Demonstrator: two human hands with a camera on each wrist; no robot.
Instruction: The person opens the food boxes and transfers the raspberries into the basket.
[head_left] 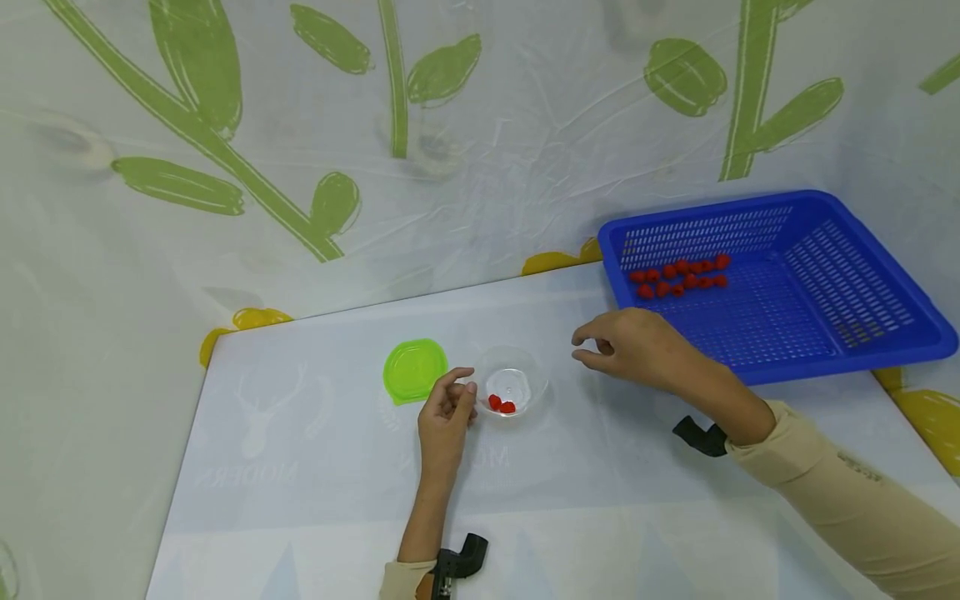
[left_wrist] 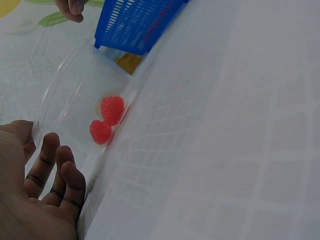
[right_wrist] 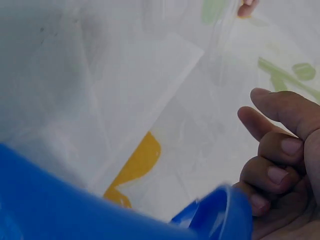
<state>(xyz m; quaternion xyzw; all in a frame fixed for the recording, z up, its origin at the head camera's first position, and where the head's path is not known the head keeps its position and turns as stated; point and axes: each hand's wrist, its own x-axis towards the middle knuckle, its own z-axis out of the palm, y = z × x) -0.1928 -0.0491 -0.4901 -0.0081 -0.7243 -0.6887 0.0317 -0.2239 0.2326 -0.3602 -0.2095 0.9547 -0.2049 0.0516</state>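
Note:
A clear plastic bowl (head_left: 517, 367) stands on the table with two red raspberries (left_wrist: 112, 110) lying in it. At its left rim is my left hand (head_left: 446, 417), thumb and a finger pinching the edge; the other fingers curl loosely beside the wall. My right hand (head_left: 641, 346) hovers between the bowl and the blue basket (head_left: 832, 368), with nothing held. In the right wrist view its thumb and index finger (right_wrist: 252, 122) are apart and the remaining fingers bend loosely. Several more raspberries (head_left: 678, 268) lie in rows at the basket's left end.
Left of the bowl lies a bright green lid (head_left: 414, 371) on the white-covered table (head_left: 315, 467). The basket's raised rim borders the right side. Behind the table hangs a pale sheet (head_left: 510, 167) printed with green leaves.

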